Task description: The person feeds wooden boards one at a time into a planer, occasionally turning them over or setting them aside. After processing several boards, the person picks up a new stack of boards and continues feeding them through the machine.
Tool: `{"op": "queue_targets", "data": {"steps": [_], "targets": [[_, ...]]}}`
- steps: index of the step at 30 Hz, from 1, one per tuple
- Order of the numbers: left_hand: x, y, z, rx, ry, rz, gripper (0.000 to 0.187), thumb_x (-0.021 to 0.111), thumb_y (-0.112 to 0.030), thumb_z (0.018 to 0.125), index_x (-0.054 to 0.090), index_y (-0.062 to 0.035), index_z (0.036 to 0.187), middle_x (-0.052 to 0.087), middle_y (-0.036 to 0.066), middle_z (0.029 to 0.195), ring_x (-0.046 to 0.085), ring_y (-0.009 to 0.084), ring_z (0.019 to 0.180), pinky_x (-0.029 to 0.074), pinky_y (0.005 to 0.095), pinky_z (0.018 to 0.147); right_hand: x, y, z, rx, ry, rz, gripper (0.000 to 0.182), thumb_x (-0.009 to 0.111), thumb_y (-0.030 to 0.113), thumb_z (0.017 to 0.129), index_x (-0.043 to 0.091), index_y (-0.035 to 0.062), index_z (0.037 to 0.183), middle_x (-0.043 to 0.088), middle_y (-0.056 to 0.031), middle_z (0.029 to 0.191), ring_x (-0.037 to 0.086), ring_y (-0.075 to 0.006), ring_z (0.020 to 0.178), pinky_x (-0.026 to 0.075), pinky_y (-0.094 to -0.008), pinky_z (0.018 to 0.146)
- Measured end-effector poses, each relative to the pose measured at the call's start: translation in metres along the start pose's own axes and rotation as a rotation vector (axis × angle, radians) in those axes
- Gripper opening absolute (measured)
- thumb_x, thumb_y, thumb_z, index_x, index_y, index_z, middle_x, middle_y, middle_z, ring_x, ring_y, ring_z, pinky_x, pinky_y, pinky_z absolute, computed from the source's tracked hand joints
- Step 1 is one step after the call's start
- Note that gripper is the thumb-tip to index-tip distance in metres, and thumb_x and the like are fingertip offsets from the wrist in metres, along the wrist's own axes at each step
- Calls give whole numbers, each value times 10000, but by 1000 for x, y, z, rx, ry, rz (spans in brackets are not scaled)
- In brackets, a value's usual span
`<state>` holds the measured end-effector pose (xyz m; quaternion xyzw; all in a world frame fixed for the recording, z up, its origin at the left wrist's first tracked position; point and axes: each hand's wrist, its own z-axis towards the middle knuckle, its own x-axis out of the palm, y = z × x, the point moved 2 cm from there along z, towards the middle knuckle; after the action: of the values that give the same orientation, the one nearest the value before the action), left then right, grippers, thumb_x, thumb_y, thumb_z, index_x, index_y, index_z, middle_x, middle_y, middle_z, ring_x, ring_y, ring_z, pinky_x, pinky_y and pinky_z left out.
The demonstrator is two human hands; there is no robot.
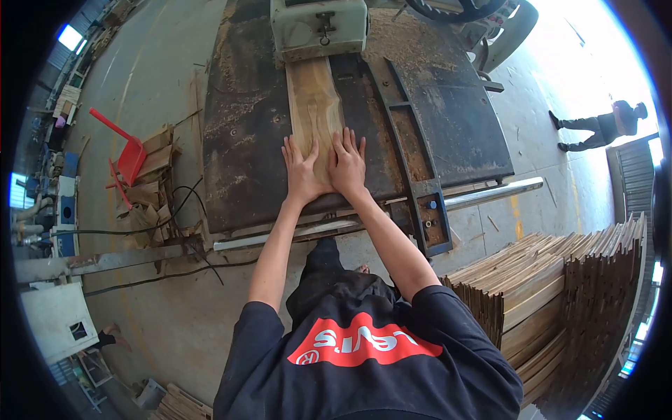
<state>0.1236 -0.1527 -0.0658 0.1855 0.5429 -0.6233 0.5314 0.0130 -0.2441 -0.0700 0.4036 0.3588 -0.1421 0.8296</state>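
Observation:
A long wooden board point(313, 98) with dark grain lies flat on the dark machine table point(245, 168). Its far end passes under the pale machine head point(320, 28). My left hand point(302, 168) rests flat on the board's near left side, fingers stretched forward. Beside it, my right hand point(347, 162) lies flat on the right side, fingers spread a little. The two hands almost meet at their thumb sides and hide the near end of the board. Just right of my right hand runs a black metal guide fence point(406, 133), which neither hand touches.
Sawdust lies over the table. A metal bar point(493, 194) runs along its front edge. Stacked boards point(518, 280) stand at the lower right. On the left are a red dustpan point(131, 161), wood scraps point(155, 164) and black cables point(140, 231). Another person point(602, 129) stands far right.

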Motion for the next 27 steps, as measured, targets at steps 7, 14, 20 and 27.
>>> {"op": "queue_targets", "data": {"steps": [7,14,20,27], "targets": [[8,25,51,4,23,12,1308,950,-622,482,481,-18,1543,101,494,1591,34,611,1532,68,640,1251,21,-8,52,-5,-9,-33,459,567,175,1008,583,23,1441,512,-273,1517,450,-409,1455,220,-579,1248],[8,27,63,3,40,-22,1292,950,-612,499,476,-28,1549,77,501,1590,1,618,1530,54,639,1253,25,-10,63,-22,-22,-58,452,559,170,1013,585,28,1441,513,-266,1520,459,-395,1452,226,-583,1244],[5,32,97,44,1,14,1237,949,-586,523,499,-45,1539,143,484,1580,64,616,1521,81,621,1256,37,-17,90,-6,-50,-65,469,565,194,1009,574,20,1445,507,-269,1524,467,-389,1448,227,-581,1245],[1,50,91,196,-221,115,968,881,-621,643,631,2,1341,580,279,1407,403,497,1425,257,592,1207,-38,2,64,-77,57,153,624,729,242,901,510,-22,1422,554,-260,1429,484,-441,1382,368,-572,1164]]}}
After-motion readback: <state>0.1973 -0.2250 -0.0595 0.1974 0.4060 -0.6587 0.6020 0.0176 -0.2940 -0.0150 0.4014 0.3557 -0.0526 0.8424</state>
